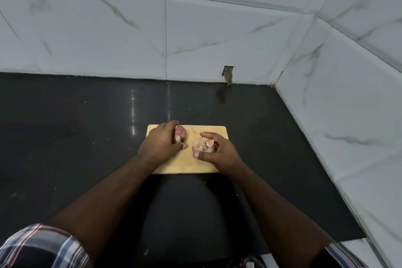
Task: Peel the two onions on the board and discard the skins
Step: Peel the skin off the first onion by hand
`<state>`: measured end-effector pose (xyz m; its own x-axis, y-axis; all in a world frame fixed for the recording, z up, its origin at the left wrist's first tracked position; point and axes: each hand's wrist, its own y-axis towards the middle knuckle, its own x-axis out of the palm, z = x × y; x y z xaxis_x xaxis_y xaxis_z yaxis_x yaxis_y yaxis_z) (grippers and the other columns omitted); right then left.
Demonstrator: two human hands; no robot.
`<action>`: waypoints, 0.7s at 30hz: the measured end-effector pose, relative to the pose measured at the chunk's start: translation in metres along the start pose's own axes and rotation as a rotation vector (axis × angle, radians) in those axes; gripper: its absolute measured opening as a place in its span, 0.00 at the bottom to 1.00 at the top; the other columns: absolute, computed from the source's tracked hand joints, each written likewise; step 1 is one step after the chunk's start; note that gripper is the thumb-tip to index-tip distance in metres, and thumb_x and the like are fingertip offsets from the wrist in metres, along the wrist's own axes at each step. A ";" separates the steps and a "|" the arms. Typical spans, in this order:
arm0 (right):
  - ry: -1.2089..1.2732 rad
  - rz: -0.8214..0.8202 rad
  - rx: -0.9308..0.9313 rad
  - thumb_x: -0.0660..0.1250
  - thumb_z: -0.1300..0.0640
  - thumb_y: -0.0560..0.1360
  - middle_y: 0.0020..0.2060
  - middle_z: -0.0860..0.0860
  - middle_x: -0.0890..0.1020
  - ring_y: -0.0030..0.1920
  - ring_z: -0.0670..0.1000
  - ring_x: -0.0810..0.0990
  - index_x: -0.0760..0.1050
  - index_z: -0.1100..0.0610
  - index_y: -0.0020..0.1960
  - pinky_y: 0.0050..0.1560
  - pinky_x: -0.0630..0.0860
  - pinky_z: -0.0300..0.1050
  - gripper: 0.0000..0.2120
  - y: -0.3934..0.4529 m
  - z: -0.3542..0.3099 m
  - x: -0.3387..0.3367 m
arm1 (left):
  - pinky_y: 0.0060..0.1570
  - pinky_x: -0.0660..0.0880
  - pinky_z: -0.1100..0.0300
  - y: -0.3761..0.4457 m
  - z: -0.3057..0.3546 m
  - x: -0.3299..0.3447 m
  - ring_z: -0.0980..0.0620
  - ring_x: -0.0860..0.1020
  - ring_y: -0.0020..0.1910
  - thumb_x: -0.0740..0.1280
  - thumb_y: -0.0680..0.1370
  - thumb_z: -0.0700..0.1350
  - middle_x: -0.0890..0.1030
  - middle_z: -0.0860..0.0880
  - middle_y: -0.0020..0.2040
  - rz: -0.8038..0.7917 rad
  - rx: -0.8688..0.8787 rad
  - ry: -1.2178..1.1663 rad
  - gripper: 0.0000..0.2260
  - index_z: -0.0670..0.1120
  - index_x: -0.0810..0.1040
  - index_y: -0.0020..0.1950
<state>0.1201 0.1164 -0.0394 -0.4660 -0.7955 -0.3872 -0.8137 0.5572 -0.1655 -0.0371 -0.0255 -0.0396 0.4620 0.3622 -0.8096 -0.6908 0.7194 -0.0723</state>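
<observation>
Both onions sat on the wooden board (202, 166), probably so loose skin would fall onto it; the left hand (159, 144) curled its fingers round the redder onion (181, 133) at the far left of the board; the right hand (218, 151) cupped the paler onion (203, 145) near the middle, thumb under it, a flake of skin (210, 142) lifting at its top. The board lay on a dark counter (87, 137) below marbled wall tiles (217, 28); nothing crowded the hands, and no bin for the skins showed.
</observation>
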 end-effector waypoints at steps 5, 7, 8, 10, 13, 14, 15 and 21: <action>0.150 0.016 -0.001 0.80 0.59 0.68 0.56 0.46 0.82 0.53 0.46 0.82 0.79 0.51 0.63 0.57 0.79 0.40 0.25 -0.002 -0.002 -0.002 | 0.73 0.67 0.50 -0.017 -0.003 -0.003 0.45 0.67 0.72 0.80 0.70 0.52 0.66 0.44 0.74 0.100 -0.036 -0.115 0.45 0.48 0.60 0.81; 0.209 0.020 0.005 0.78 0.61 0.70 0.55 0.50 0.82 0.49 0.47 0.81 0.79 0.52 0.63 0.51 0.79 0.40 0.23 -0.004 -0.003 -0.002 | 0.67 0.72 0.52 -0.038 0.008 0.001 0.53 0.73 0.62 0.76 0.74 0.48 0.72 0.48 0.66 0.221 0.013 -0.204 0.32 0.50 0.68 0.75; 0.228 0.017 0.004 0.78 0.61 0.71 0.54 0.52 0.82 0.47 0.48 0.80 0.79 0.51 0.63 0.49 0.80 0.42 0.22 -0.003 -0.003 -0.002 | 0.62 0.75 0.54 -0.049 0.016 0.004 0.57 0.75 0.54 0.74 0.75 0.46 0.75 0.51 0.62 0.202 0.035 -0.251 0.26 0.51 0.72 0.72; 0.262 -0.015 0.004 0.76 0.61 0.73 0.53 0.53 0.82 0.47 0.50 0.80 0.80 0.49 0.61 0.48 0.80 0.45 0.19 -0.001 -0.001 -0.003 | 0.53 0.75 0.61 -0.063 0.031 0.015 0.60 0.76 0.47 0.74 0.76 0.47 0.77 0.56 0.59 0.041 0.016 -0.323 0.25 0.51 0.73 0.73; 0.339 -0.101 0.012 0.72 0.59 0.77 0.58 0.52 0.83 0.56 0.52 0.83 0.81 0.47 0.61 0.54 0.82 0.50 0.14 -0.002 0.002 -0.004 | 0.60 0.73 0.63 -0.062 0.040 0.032 0.59 0.79 0.58 0.78 0.71 0.54 0.78 0.58 0.64 -0.104 -0.098 -0.581 0.37 0.54 0.66 0.78; 0.378 -0.133 0.022 0.69 0.60 0.79 0.60 0.53 0.82 0.57 0.53 0.83 0.80 0.49 0.62 0.53 0.82 0.51 0.13 -0.002 0.001 -0.004 | 0.64 0.74 0.59 -0.059 0.040 0.034 0.57 0.79 0.61 0.79 0.69 0.55 0.79 0.57 0.65 -0.108 -0.126 -0.678 0.39 0.55 0.66 0.77; 0.407 -0.161 0.029 0.67 0.61 0.81 0.61 0.54 0.82 0.57 0.53 0.84 0.80 0.52 0.63 0.51 0.83 0.51 0.13 -0.003 0.001 -0.005 | 0.66 0.76 0.54 -0.055 0.039 0.035 0.55 0.80 0.62 0.80 0.69 0.54 0.81 0.55 0.64 -0.104 -0.136 -0.757 0.38 0.55 0.69 0.76; 0.274 -0.084 -0.066 0.68 0.64 0.79 0.43 0.49 0.86 0.41 0.45 0.84 0.83 0.57 0.53 0.41 0.81 0.41 0.07 0.006 0.005 -0.016 | 0.63 0.78 0.50 -0.047 0.038 0.042 0.53 0.83 0.58 0.81 0.67 0.46 0.84 0.50 0.58 -0.074 -0.159 -0.888 0.32 0.51 0.76 0.70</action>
<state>0.1241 0.1341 -0.0389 -0.4650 -0.8780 -0.1134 -0.8702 0.4768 -0.1240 0.0359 -0.0221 -0.0478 0.7222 0.6893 -0.0573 -0.6803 0.6928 -0.2392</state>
